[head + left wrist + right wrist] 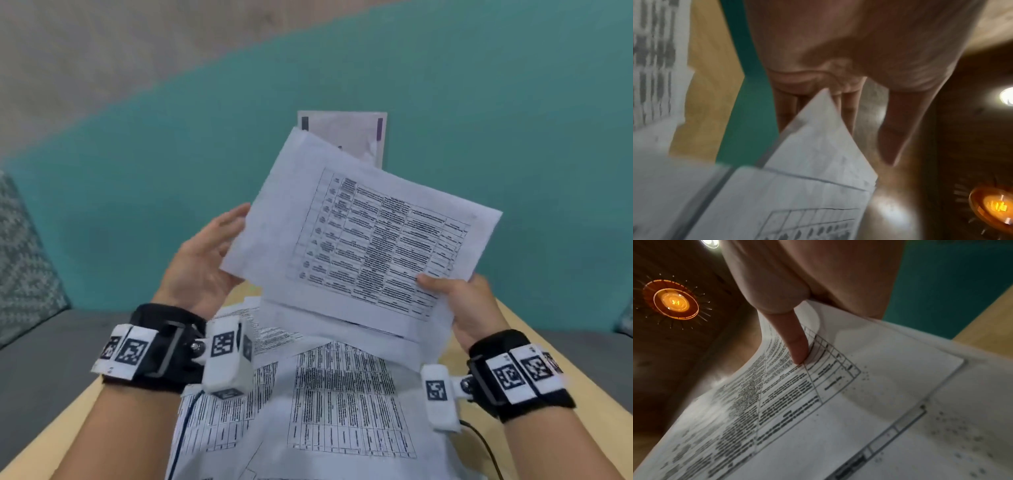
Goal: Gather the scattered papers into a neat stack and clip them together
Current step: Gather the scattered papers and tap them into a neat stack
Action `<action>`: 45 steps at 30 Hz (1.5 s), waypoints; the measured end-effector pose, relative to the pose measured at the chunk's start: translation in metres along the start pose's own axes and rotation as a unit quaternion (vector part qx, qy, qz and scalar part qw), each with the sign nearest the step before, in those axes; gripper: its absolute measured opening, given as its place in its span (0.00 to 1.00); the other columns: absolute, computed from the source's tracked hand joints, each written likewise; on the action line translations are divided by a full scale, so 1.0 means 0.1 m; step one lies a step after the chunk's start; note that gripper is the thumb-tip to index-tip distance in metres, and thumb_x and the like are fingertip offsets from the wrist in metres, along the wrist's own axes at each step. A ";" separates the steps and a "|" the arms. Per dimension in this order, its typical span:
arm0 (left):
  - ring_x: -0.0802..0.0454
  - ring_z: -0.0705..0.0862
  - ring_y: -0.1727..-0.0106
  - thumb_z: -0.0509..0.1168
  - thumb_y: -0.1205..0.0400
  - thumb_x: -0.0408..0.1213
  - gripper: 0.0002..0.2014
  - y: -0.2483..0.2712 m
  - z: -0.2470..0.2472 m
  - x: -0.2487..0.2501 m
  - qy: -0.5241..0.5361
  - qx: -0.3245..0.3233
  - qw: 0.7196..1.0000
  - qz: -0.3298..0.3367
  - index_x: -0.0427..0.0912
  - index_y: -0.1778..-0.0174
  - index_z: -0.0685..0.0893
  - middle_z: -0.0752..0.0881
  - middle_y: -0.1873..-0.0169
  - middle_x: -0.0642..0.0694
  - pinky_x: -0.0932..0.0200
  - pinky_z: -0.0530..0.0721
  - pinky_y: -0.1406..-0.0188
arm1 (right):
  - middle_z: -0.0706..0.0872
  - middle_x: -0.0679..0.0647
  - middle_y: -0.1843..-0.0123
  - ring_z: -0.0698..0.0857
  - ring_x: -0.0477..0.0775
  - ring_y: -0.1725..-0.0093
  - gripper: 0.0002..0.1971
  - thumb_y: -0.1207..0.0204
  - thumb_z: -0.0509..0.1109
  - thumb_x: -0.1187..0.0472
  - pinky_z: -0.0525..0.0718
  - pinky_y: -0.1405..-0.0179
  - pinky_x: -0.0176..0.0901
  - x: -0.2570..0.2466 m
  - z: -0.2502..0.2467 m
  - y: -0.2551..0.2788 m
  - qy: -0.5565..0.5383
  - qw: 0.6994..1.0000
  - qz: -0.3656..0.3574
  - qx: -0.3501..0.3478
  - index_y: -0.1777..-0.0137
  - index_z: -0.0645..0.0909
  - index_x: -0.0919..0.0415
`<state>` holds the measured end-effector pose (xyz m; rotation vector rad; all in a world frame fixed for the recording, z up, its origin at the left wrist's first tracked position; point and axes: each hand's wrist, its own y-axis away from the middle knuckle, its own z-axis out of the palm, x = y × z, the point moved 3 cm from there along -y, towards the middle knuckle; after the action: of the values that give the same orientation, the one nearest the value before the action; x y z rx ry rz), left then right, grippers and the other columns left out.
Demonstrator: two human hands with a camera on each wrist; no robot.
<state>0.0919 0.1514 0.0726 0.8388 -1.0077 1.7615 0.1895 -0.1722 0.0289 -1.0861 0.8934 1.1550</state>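
Note:
A stack of printed papers (363, 233) with tables on it is held up, tilted, over the table. My right hand (459, 301) grips its lower right corner, thumb (795, 340) on top of the papers (838, 418) and fingers beneath. The left hand (205, 253) is spread, its straight fingers (846, 104) against the stack's left corner (813, 162). More printed sheets (335, 411) lie loose and overlapping on the table below my wrists. A purple-marked sheet (342, 133) shows behind the held stack. No clip is in view.
The light wooden table (51, 442) runs under the loose sheets. Grey seating (41, 359) lies to the left with a patterned cushion (20, 246). A teal surface (137, 188) fills the background. A cable (486, 445) trails from the right wrist camera.

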 end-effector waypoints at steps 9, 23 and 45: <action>0.44 0.92 0.48 0.78 0.31 0.18 0.21 -0.17 -0.15 -0.53 -0.320 0.103 0.942 -0.003 0.42 0.46 0.89 0.93 0.51 0.46 0.51 0.89 0.47 | 0.91 0.45 0.54 0.90 0.45 0.56 0.14 0.27 0.78 0.75 0.85 0.54 0.40 0.17 0.06 0.02 0.087 0.995 -0.058 0.009 0.51 0.88 0.54; 0.44 0.72 0.23 0.84 0.29 0.38 0.52 -0.16 -0.08 -0.66 -0.250 0.226 0.942 -0.015 0.51 0.15 0.57 0.66 0.17 0.41 0.43 0.70 0.22 | 0.93 0.56 0.46 0.91 0.63 0.43 0.13 0.27 0.78 0.73 0.85 0.35 0.64 0.27 0.07 -0.07 -0.038 0.995 0.031 0.083 0.47 0.88 0.58; 0.59 0.90 0.66 0.67 0.24 0.11 0.25 0.00 0.27 -0.19 -0.261 -0.021 0.963 0.063 0.47 0.45 0.87 0.93 0.64 0.54 0.63 0.88 0.67 | 0.86 0.49 0.31 0.84 0.50 0.33 0.42 0.38 0.86 0.56 0.77 0.29 0.56 0.32 0.43 0.14 -0.013 0.995 0.083 -0.061 0.22 0.75 0.54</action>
<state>0.1022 0.1201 0.0679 1.2742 -1.4627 1.6480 0.1821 -0.1217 0.0070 -1.1088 0.9167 1.3738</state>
